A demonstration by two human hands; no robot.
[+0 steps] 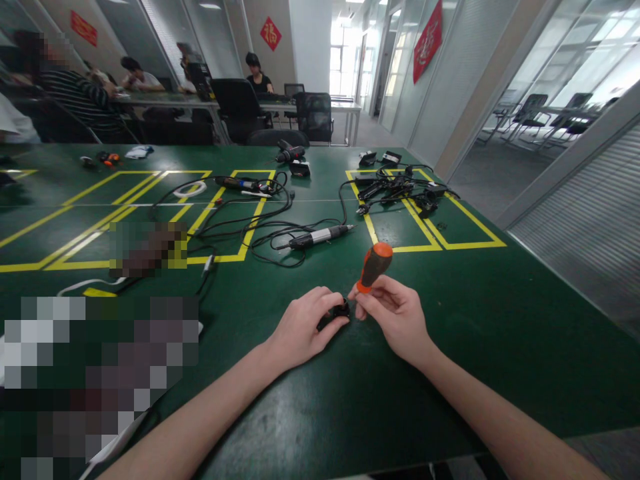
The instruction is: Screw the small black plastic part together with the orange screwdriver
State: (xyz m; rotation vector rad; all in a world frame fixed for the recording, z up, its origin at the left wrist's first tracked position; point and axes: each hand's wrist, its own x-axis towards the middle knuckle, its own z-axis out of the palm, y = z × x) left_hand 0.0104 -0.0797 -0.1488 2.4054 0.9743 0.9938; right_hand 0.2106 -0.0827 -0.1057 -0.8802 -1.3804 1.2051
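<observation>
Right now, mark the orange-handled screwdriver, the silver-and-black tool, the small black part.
Orange-handled screwdriver (375, 267): head view, mid-handle.
Silver-and-black tool (320, 237): head view, silver barrel.
Small black part (342, 310): head view, exposed end.

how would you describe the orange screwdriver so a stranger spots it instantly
On the green table, find the person's right hand near the middle. It holds the screwdriver, handle up. Its orange-and-dark handle sets it apart from the silver-and-black tool lying farther off.

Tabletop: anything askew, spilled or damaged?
No spill or damage visible, and the screwdriver in the right hand looks fine. Black parts at back right are heaped untidily across the yellow-taped boxes; a silver-and-black tool lies outside them. Left side is partly pixelated.
</observation>
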